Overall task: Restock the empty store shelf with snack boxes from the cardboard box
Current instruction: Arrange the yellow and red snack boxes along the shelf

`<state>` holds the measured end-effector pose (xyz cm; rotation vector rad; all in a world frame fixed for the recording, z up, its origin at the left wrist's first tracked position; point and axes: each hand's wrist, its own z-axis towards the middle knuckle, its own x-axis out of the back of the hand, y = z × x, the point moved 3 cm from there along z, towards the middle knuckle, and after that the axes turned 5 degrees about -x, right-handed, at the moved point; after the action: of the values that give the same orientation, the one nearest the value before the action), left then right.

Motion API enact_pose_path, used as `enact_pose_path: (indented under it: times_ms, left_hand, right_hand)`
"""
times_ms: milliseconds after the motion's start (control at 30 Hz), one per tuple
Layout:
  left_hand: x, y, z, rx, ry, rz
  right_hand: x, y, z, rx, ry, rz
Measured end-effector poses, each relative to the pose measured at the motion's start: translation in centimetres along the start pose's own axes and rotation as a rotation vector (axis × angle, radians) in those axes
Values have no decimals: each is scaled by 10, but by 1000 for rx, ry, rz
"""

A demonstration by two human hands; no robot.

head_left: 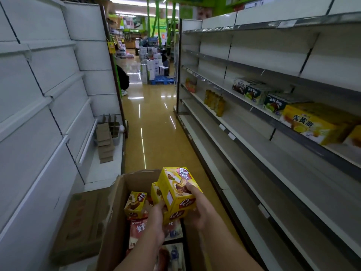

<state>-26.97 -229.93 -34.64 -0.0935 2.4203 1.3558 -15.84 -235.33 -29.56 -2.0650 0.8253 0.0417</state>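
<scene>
Risk first: stacked yellow snack boxes held above the open cardboard box, near left of aisle; top one could slide off on the swing toward the right-hand shelf, grip being only at the sides. Left hand curled against the lower box. Right hand wrapped round the top box, fingers over its face. More boxes left inside.

Two hands hold two yellow snack boxes; a third stands in the one cardboard box. Four boxes line the right shelf.
</scene>
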Motion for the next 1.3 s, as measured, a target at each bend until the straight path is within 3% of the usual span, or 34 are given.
enact_pose_path:
  times_ms: [167,467,700,833,1033,1300]
  left_hand:
    - [5,-2,-17,33,-111,20]
    - [-32,-12,-46,56,-373,116]
    - [-103,-45,-94,68,-494,328]
    - [-152,-81,-131,108,-655,414]
    - [-227,-145,-202,237,-813,366]
    - [-323,-219,-352,274,-1063,438]
  right_hand:
    - [17,0,-28,46,10,-45]
    - [69,7,-83,191,159,125]
    - [141,8,-149,314,351,302]
    - [198,14,-203,385,473,349]
    - [276,35,-294,325,624,329]
    - [385,77,-430,346,852,384]
